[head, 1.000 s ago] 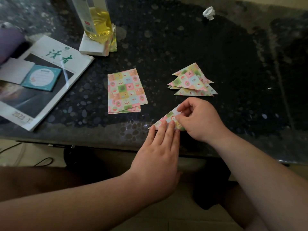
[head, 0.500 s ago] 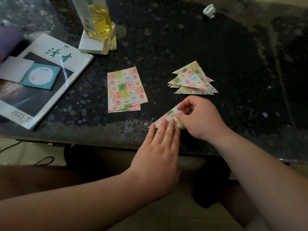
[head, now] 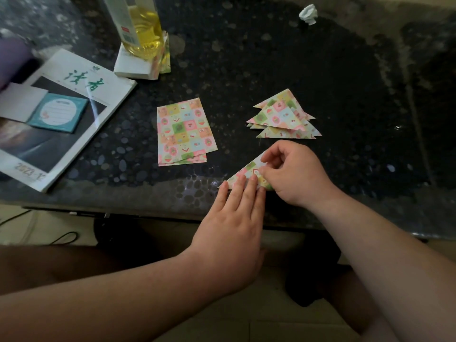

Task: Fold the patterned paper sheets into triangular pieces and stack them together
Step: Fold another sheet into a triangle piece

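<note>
A dark, pebble-patterned surface (head: 271, 58) carries a magazine (head: 98, 92) at the left, its white cover printed with green characters. A teal card (head: 58, 112) and a white slip (head: 19, 101) lie on the magazine, touching each other. Behind it, a bottle (head: 140, 25) of yellow liquid stands on a white block (head: 133, 65). A crumpled white scrap (head: 308, 14) sits far back on the right. A blurred purple thing (head: 12, 60) shows at the left edge. A dark cable (head: 61, 239) loops on the floor (head: 24, 230) below.

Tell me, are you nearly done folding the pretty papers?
Not quite. Done: several folded triangles lie stacked on the right. In hand: the left hand presses a half-folded piece flat while the right hand pinches its fold. Left: a few flat sheets wait unfolded.
</note>
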`<control>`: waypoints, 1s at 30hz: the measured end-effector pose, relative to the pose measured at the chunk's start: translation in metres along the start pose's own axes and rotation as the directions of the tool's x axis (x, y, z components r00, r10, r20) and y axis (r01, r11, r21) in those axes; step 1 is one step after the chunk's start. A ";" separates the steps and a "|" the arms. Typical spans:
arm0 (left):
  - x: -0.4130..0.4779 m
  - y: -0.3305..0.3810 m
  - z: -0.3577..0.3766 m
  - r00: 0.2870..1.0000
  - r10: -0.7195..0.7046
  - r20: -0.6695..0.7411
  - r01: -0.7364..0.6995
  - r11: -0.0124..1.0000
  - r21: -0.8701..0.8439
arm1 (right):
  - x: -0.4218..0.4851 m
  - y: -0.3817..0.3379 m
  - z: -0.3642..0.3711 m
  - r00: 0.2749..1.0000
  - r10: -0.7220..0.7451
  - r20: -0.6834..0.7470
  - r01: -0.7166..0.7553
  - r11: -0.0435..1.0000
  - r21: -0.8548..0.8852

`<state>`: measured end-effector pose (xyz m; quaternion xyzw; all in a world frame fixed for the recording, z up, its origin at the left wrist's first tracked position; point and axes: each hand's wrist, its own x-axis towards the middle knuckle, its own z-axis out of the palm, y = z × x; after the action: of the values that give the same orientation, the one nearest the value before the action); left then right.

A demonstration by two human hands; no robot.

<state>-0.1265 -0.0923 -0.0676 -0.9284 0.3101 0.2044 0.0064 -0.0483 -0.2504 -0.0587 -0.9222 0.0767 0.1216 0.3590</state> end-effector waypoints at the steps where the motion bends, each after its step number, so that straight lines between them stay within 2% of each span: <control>1: 0.000 0.000 0.000 1.000 0.002 -0.006 -0.002 1.000 0.001 | 0.000 0.000 0.000 1.000 -0.002 -0.002 0.002 1.000 0.001; 16: 0.004 0.007 0.003 0.998 -0.067 0.013 0.067 0.998 0.009 | -0.001 0.000 0.000 1.000 0.007 0.009 -0.007 1.000 0.015; 30: 0.009 0.020 0.006 0.986 -0.158 -0.052 0.159 0.987 0.011 | -0.002 -0.002 -0.001 1.000 0.009 0.004 -0.009 1.000 -0.003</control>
<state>-0.1342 -0.1130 -0.0740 -0.9550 0.2368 0.1772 0.0217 -0.0499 -0.2494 -0.0564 -0.9222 0.0799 0.1251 0.3571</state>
